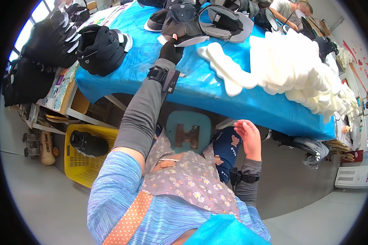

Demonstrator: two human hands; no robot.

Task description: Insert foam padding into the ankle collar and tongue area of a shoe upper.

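My left hand (171,52), in a black fingerless glove, reaches forward over the table. It grips the near light-grey edge of a cap-like dark grey fabric piece (181,23), thumb on top; its other fingers are mostly hidden. Beside that piece lies a similar grey and black one (226,23) with a blue patch inside. My bare right hand (248,136) hovers by the table's near edge, above my lap. Its fingers are loosely bent and apart, with nothing in them. A pile of white foam pieces (292,61) lies on the table beyond it.
The blue-covered table (151,83) spans the front. Black fabric pieces (100,49) stand at its left, with more stacked at far left. A yellow crate (79,163) sits on the floor, near a blue stool (188,118). Another person (292,12) works at far right.
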